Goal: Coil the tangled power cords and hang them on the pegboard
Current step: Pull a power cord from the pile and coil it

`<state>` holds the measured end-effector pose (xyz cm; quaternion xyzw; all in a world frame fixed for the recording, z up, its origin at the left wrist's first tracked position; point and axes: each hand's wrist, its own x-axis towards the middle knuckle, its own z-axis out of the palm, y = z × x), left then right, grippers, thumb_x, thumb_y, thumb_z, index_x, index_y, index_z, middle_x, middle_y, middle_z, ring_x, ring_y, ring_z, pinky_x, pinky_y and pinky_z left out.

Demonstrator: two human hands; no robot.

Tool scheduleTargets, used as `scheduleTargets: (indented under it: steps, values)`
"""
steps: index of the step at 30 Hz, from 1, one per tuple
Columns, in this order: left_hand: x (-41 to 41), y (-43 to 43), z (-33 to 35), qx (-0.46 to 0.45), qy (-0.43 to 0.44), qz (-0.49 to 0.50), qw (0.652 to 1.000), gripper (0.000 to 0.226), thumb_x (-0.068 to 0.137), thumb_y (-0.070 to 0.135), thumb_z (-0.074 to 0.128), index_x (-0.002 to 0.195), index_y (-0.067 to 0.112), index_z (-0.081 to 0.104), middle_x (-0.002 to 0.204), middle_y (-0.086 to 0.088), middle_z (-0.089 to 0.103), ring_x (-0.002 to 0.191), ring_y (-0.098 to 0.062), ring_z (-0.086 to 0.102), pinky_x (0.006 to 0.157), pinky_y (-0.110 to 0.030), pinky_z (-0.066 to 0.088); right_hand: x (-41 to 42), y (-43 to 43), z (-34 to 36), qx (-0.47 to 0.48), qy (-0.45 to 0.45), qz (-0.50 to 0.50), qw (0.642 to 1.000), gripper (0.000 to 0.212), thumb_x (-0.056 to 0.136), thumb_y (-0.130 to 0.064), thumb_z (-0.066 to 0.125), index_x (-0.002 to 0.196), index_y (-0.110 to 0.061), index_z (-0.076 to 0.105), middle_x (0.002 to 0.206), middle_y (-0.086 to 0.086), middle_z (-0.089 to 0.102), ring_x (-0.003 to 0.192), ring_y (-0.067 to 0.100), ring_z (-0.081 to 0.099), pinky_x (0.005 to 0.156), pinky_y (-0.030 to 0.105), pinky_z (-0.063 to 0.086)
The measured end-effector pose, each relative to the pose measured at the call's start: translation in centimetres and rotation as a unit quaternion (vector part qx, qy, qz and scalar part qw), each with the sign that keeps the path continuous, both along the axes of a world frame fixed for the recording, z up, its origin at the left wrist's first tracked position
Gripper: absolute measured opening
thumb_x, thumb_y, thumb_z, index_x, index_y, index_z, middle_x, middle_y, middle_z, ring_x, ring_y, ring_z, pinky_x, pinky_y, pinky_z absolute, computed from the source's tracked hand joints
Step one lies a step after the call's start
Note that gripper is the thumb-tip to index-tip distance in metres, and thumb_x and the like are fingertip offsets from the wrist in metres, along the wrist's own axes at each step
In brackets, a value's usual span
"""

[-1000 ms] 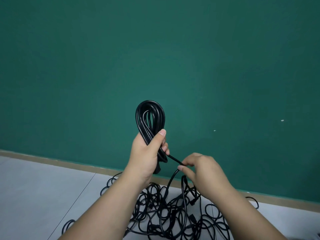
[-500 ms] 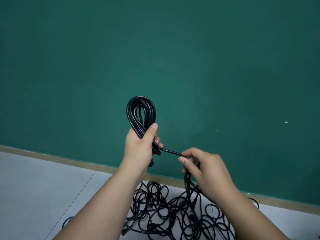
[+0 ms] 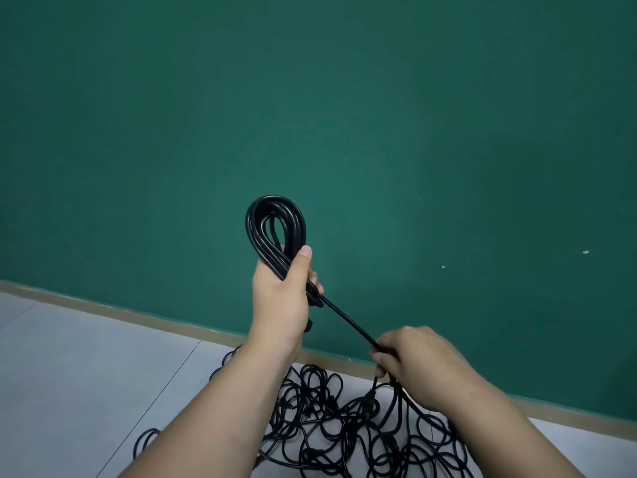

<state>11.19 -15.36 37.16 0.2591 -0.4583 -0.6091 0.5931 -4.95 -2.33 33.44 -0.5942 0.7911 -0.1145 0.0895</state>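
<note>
My left hand (image 3: 281,298) grips a black power cord coil (image 3: 275,225) of several loops, held upright in front of the green wall. A straight stretch of the same cord (image 3: 348,320) runs down and right from the coil into my right hand (image 3: 417,367), which pinches it. Below both hands a tangled pile of black cords (image 3: 348,419) lies on the grey floor, with plugs buried in it. No pegboard is in view.
A green wall (image 3: 310,115) fills most of the view, with a tan baseboard (image 3: 103,310) along its bottom. Grey floor tiles (image 3: 86,374) spread to the left of the cord pile.
My right hand has slid down and to the right along the cord, so the stretch between the hands is longer and taut. The coil in my left hand stays up.
</note>
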Motion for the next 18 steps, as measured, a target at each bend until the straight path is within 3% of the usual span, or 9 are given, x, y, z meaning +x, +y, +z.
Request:
scheduleTargets:
  steps: [2, 4, 6, 8, 10, 12, 14, 16, 18]
  values:
    - [-0.1, -0.2, -0.4, 0.002, -0.023, 0.024, 0.999, 0.012, 0.103, 0.019, 0.067, 0.104, 0.013, 0.056, 0.079, -0.002, 0.055, 0.065, -0.022, 0.051, 0.062, -0.041, 0.051, 0.1, 0.2, 0.1, -0.002, -0.005, 0.025, 1.0, 0.021, 0.101, -0.041, 0.056, 0.091, -0.03, 0.071, 0.079, -0.025, 0.073, 0.078, -0.003, 0.062, 0.079, 0.031, 0.058]
    - [0.1, -0.7, -0.7, -0.022, -0.106, 0.071, 0.992, 0.016, 0.099, 0.031, 0.071, 0.105, 0.021, 0.06, 0.084, 0.006, 0.065, 0.073, -0.019, 0.061, 0.074, -0.044, 0.055, 0.7, 0.7, 0.5, -0.009, -0.022, 0.068, 0.997, 0.024, 0.101, -0.047, 0.055, 0.097, -0.03, 0.071, 0.082, -0.016, 0.073, 0.082, 0.001, 0.061, 0.082, 0.03, 0.055]
    - [0.6, -1.1, -1.0, -0.078, -0.215, 0.084, 0.97, 0.02, 0.097, 0.038, 0.073, 0.11, 0.028, 0.061, 0.096, 0.016, 0.07, 0.086, -0.002, 0.067, 0.083, -0.028, 0.052, 1.2, 1.4, 1.1, -0.027, -0.048, 0.097, 0.994, 0.02, 0.102, -0.048, 0.055, 0.105, -0.037, 0.071, 0.088, -0.009, 0.07, 0.084, 0.006, 0.061, 0.082, 0.03, 0.053]
    - [0.7, -1.1, -1.4, -0.129, -0.341, 0.041, 0.93, 0.027, 0.095, 0.046, 0.073, 0.112, 0.03, 0.059, 0.102, 0.02, 0.069, 0.094, 0.009, 0.063, 0.082, -0.023, 0.048, 1.3, 1.8, 1.6, -0.083, -0.053, 0.104, 0.99, 0.016, 0.104, -0.045, 0.056, 0.11, -0.042, 0.07, 0.093, -0.013, 0.067, 0.087, 0.003, 0.06, 0.084, 0.028, 0.052]
    - [0.5, -0.8, -1.8, -0.165, -0.421, -0.051, 0.891, 0.038, 0.093, 0.058, 0.07, 0.117, 0.03, 0.06, 0.107, 0.018, 0.07, 0.102, 0.004, 0.063, 0.09, -0.028, 0.051, 0.9, 2.1, 1.9, -0.152, -0.061, 0.098, 0.982, 0.013, 0.104, -0.041, 0.059, 0.112, -0.043, 0.07, 0.096, -0.023, 0.067, 0.094, -0.001, 0.061, 0.087, 0.027, 0.052]
    - [-0.1, 0.0, -2.4, -0.185, -0.429, -0.159, 0.87, 0.053, 0.09, 0.068, 0.066, 0.126, 0.029, 0.062, 0.117, 0.015, 0.072, 0.112, 0.001, 0.065, 0.105, -0.036, 0.052, 0.3, 2.2, 1.7, -0.196, -0.089, 0.073, 0.974, 0.011, 0.102, -0.036, 0.066, 0.109, -0.042, 0.071, 0.099, -0.028, 0.068, 0.099, -0.004, 0.063, 0.089, 0.025, 0.052]
    - [-0.8, 1.5, -2.5, -0.175, -0.397, -0.248, 0.866, 0.054, 0.093, 0.065, 0.066, 0.13, 0.026, 0.063, 0.123, 0.011, 0.073, 0.119, -0.002, 0.065, 0.11, -0.039, 0.051, -0.4, 2.3, 1.5, -0.221, -0.131, 0.038, 0.966, 0.01, 0.1, -0.03, 0.071, 0.103, -0.04, 0.072, 0.099, -0.026, 0.07, 0.099, -0.002, 0.065, 0.087, 0.023, 0.052]
    - [-1.5, 2.6, -2.3, -0.147, -0.354, -0.294, 0.876, 0.051, 0.093, 0.056, 0.073, 0.13, 0.023, 0.064, 0.125, 0.008, 0.074, 0.122, -0.006, 0.067, 0.109, -0.036, 0.052, -0.8, 2.3, 1.3, -0.242, -0.154, 0.001, 0.958, 0.011, 0.099, -0.028, 0.072, 0.096, -0.039, 0.072, 0.096, -0.022, 0.071, 0.095, 0.0, 0.067, 0.083, 0.023, 0.053]
    - [-2.0, 3.0, -2.1, -0.117, -0.314, -0.313, 0.889, 0.038, 0.092, 0.032, 0.082, 0.125, 0.021, 0.067, 0.121, 0.005, 0.077, 0.117, -0.009, 0.07, 0.1, -0.025, 0.054, -0.9, 2.3, 1.2, -0.265, -0.156, -0.031, 0.951, 0.014, 0.098, -0.024, 0.073, 0.094, -0.038, 0.072, 0.095, -0.021, 0.073, 0.095, -0.003, 0.066, 0.082, 0.015, 0.051]
